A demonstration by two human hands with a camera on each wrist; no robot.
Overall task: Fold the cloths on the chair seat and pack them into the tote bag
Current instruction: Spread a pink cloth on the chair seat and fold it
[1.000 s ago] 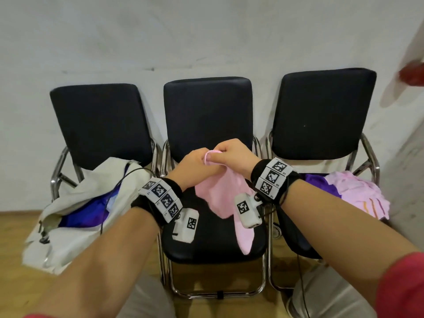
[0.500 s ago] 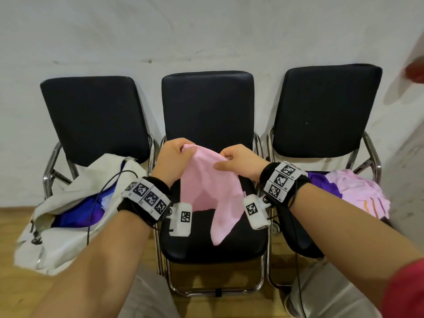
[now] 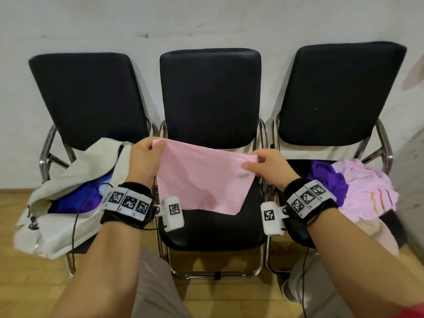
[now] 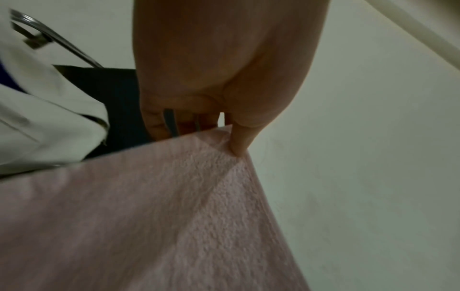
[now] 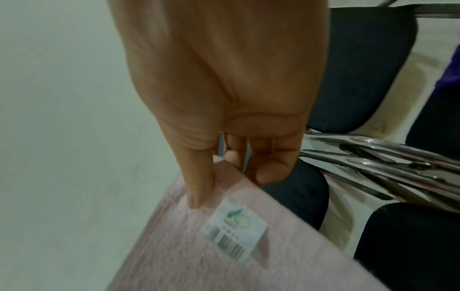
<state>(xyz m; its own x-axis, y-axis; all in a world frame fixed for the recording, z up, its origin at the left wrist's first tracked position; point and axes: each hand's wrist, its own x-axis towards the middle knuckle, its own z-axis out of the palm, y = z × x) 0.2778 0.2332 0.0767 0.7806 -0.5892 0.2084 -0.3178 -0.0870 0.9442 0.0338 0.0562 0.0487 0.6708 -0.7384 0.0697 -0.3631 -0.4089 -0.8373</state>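
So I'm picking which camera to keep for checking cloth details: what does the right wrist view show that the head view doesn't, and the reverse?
Only the right wrist view shows the barcode on the white label sewn near the pinched corner; the head view shows that label only as a pale mark. Only the head view shows the left hand, the white tote bag on the left chair, and the cloth pile on the right chair. Both show the right hand pinching a corner of the pink cloth.
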